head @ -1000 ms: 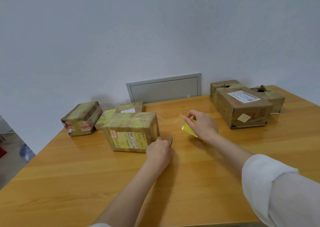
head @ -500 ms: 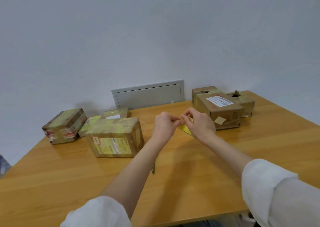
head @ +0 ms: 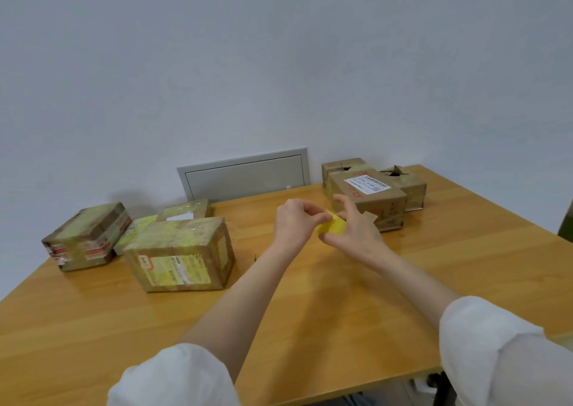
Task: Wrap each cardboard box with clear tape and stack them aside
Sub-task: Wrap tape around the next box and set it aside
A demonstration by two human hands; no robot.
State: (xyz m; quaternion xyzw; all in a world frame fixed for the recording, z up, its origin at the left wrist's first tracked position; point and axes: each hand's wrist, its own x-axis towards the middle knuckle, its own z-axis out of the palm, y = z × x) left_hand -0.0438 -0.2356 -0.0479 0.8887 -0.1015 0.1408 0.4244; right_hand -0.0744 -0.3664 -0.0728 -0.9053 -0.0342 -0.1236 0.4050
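I work at a honey-coloured wooden table (head: 325,312) pushed against a plain pale wall, with a grey access panel (head: 245,173) set low in it behind the far edge. My left hand (head: 294,222) and right hand (head: 353,229) meet above the table's middle, both pinching a small yellow piece of tape (head: 333,227). A taped cardboard box (head: 181,255) sits near the left edge, more taped boxes (head: 86,236) behind it. Three boxes (head: 372,194) cluster at the far right corner.
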